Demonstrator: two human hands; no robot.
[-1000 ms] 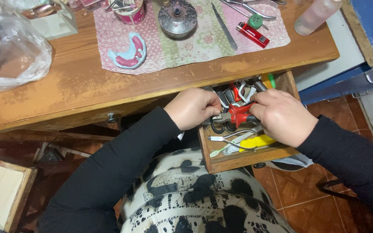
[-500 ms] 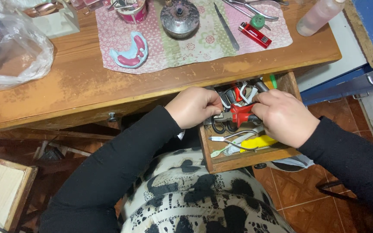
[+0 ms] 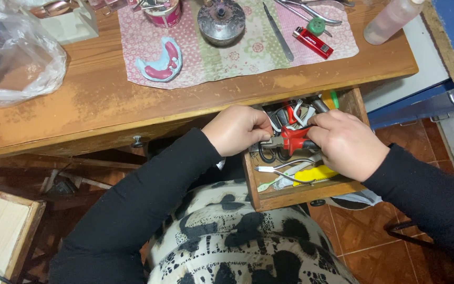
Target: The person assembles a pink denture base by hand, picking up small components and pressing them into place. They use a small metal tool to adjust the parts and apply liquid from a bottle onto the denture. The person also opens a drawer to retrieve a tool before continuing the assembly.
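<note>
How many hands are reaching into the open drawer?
2: the left hand at the drawer's left side, the right hand over the red-handled tool. Fingertips are partly hidden.

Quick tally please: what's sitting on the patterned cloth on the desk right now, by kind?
Pink-and-blue dental cast: 1
Pink tin: 1
Round metal burner: 1
Slim metal tool: 1
Red lighter: 1
Pliers with green cap: 1
Total: 6
Both hands are down in the drawer, not on the cloth.
</note>
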